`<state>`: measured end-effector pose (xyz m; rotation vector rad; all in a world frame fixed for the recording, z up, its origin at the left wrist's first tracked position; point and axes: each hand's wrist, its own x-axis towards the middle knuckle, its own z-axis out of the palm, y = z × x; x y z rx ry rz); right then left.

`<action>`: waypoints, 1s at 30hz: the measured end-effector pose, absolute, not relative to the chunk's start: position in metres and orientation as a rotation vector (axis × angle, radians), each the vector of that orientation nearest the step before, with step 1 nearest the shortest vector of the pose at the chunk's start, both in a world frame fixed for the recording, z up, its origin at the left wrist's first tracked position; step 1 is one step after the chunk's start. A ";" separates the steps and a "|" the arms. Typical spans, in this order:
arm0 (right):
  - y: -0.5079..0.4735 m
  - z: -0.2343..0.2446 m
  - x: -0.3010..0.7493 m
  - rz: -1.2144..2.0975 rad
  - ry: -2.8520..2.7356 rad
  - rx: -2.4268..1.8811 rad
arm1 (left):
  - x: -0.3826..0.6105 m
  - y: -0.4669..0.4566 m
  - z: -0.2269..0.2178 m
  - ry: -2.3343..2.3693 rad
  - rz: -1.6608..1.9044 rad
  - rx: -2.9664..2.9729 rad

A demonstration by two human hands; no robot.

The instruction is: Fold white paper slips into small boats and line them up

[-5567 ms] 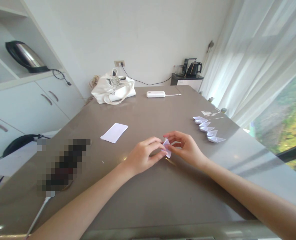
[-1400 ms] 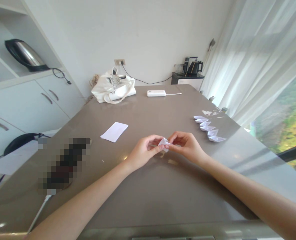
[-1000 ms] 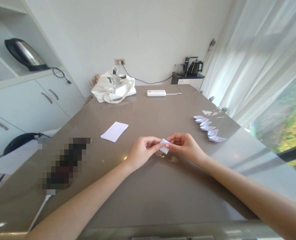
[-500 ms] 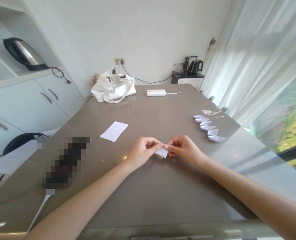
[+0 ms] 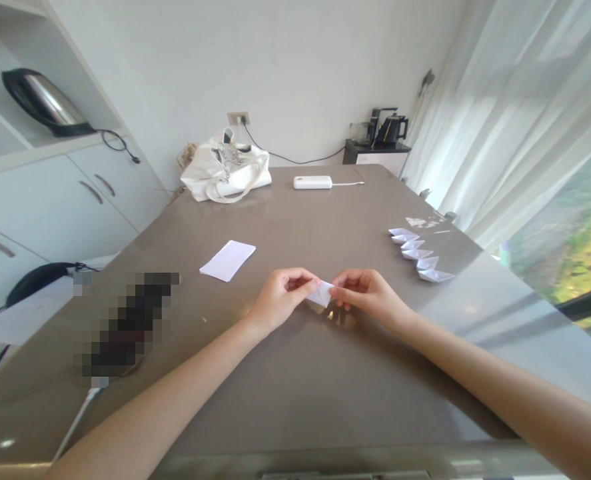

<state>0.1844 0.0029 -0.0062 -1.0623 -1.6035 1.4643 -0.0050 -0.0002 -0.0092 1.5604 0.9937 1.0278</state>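
Note:
A small folded piece of white paper is held just above the table between my hands, one corner pointing down toward me. My left hand pinches its left upper edge between thumb and fingers. At its right corner, my right hand grips with thumb and forefinger, the other fingers curled behind. To the right stands a row of several folded paper boats. A stack of white paper sheets lies left of my hands.
On the brown table a white bag and a white power bank with a short cable lie at the back. A blurred-out dark object with a white cable is at left. Paper scraps lie beyond the boats.
My hands have moved slightly apart, and more of the folded paper shows between them. The paper's lower corner has lifted a little. The boats and the stack stay in place.

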 end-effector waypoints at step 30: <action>-0.003 -0.006 0.178 1.451 -1.700 -1.057 | 0.005 -0.006 -0.008 1.089 1.161 1.328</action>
